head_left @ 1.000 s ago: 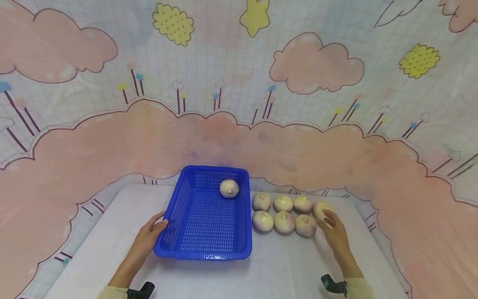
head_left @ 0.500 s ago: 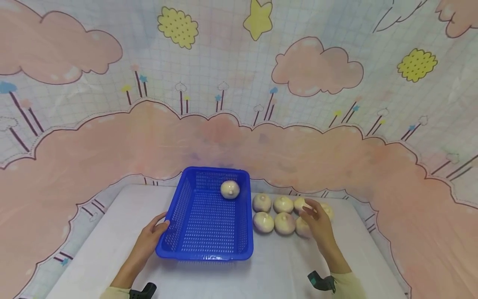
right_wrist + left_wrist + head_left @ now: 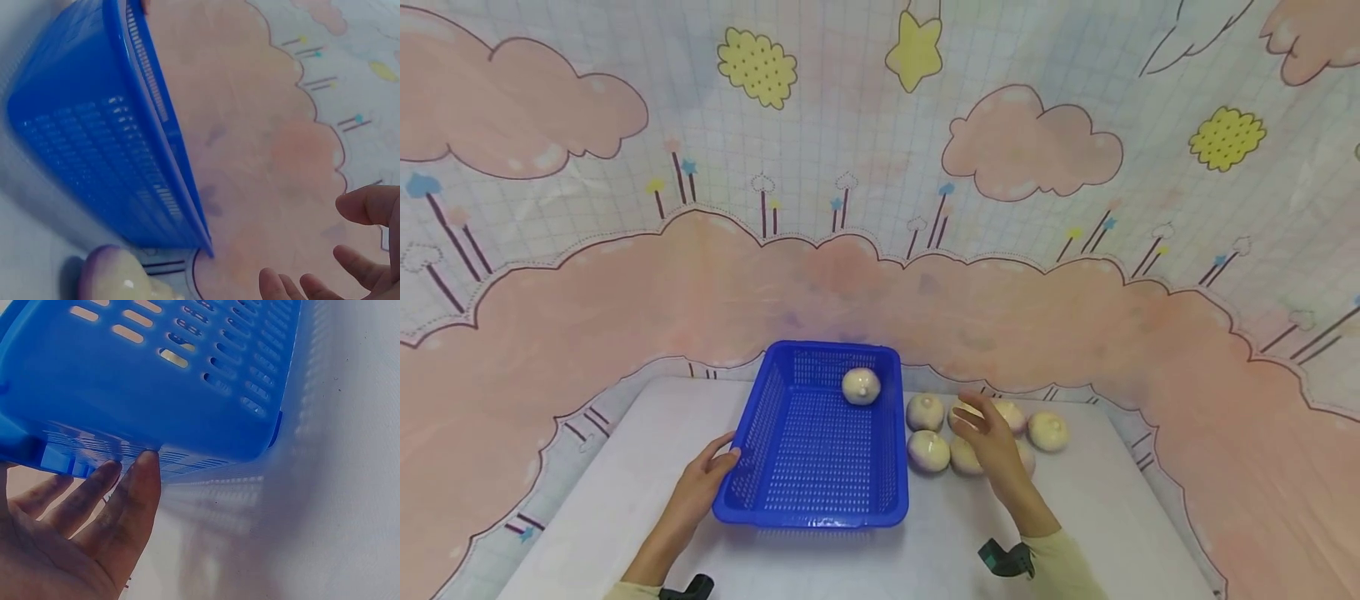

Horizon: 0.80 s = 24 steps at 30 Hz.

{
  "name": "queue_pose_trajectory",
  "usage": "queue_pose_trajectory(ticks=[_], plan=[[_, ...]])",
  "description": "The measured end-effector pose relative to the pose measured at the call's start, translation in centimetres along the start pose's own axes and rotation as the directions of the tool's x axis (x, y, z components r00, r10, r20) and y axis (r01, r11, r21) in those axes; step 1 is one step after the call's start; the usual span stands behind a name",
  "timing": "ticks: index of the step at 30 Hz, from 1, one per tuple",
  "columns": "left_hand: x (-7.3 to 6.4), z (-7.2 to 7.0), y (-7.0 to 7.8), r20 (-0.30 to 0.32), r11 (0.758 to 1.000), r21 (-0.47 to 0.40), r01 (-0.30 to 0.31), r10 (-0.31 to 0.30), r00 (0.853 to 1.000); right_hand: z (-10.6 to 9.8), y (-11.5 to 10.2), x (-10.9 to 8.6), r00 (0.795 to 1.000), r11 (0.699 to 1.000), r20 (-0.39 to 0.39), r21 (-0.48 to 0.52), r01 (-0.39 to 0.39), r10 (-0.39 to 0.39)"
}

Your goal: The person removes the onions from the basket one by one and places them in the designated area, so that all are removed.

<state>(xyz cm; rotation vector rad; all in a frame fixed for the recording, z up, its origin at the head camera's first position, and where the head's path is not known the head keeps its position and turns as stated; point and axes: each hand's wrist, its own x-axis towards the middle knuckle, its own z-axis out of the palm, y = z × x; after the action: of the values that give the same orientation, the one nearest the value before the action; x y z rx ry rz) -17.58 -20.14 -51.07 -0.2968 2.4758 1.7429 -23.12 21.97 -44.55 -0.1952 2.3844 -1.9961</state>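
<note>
A blue plastic basket (image 3: 820, 450) with slotted walls stands on the white table, one pale glossy turnip (image 3: 861, 386) lying at its far right. My left hand (image 3: 698, 482) grips the basket's left side, thumb at the rim and fingers against the outer wall (image 3: 140, 400). Right of the basket sit several cream-and-purple turnips in two rows, among them a front turnip (image 3: 928, 451) and a far-right turnip (image 3: 1048, 431). Over the middle of these rows hovers my right hand (image 3: 996, 454), fingers spread and apart, partly covering some turnips. It holds nothing.
A white tabletop (image 3: 955, 542) lies under everything. Behind it hangs a cloth (image 3: 820, 283) printed with pink clouds and stars. In the right wrist view, a turnip (image 3: 122, 275) sits close beside the basket's outer wall (image 3: 81, 150).
My right hand has moved left from the far-right turnip, across the rows, towards the basket. The turnips keep their places. My left hand stays on the basket.
</note>
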Motion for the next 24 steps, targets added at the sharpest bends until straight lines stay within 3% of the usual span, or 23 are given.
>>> queue_pose_trajectory(ticks=[6, 18, 24], plan=[[-0.1, 0.1, -0.1, -0.006, 1.000, -0.017, -0.013, 0.013, 1.000, 1.8, -0.8, 0.3, 0.999, 0.999, 0.018, 0.033, 0.038, -0.039], [-0.1, 0.1, 0.0, -0.011, 0.999, -0.029, -0.016, 0.016, 1.000, 4.8, -2.7, 0.9, 0.986, 0.998, 0.164, 0.056, 0.015, -0.024], [-0.1, 0.0, -0.2, -0.006, 0.999, -0.038, -0.014, 0.014, 1.000, 6.7, -3.9, 1.7, 0.974, 0.999, 0.221, 0.032, 0.041, -0.047]])
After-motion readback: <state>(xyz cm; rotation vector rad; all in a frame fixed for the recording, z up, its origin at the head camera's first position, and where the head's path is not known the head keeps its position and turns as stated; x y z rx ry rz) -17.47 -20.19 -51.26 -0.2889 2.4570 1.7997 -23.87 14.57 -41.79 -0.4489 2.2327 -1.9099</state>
